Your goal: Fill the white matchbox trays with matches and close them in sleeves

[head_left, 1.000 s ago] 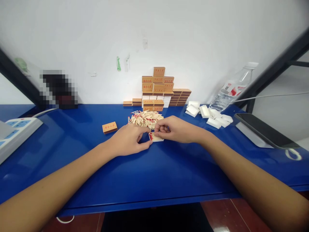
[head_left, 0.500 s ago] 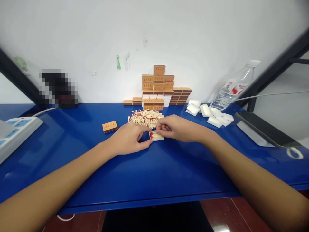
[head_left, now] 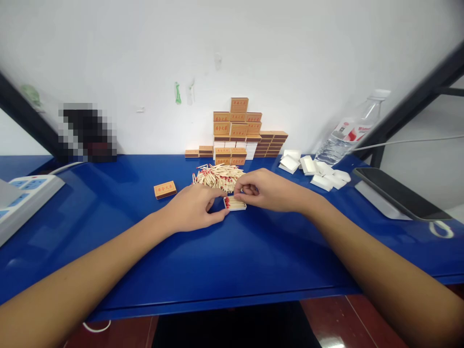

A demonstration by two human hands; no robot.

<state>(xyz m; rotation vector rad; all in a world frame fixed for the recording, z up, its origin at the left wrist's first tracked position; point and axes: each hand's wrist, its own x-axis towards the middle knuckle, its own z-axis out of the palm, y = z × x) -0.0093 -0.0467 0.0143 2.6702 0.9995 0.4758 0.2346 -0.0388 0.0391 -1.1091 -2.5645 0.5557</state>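
Observation:
A small white matchbox tray [head_left: 237, 209] holding red-tipped matches lies on the blue table. Thumb and forefinger of my left hand [head_left: 195, 208] grip its left end. My right hand [head_left: 266, 191] is pinched over the tray's upper right part; whatever lies between its fingertips is too small to make out. Just behind both hands is a loose heap of matches [head_left: 219, 177]. An orange matchbox [head_left: 165, 190] lies to the left of my left hand.
Orange matchboxes [head_left: 238, 130] stand stacked against the wall. White trays [head_left: 322, 175], a water bottle [head_left: 335, 145] and a phone [head_left: 402, 192] are at the right. A power strip [head_left: 29, 200] sits at the left, with a cable behind it.
My right hand has shifted very slightly up and to the left over the tray. My left hand keeps its place at the tray's end.

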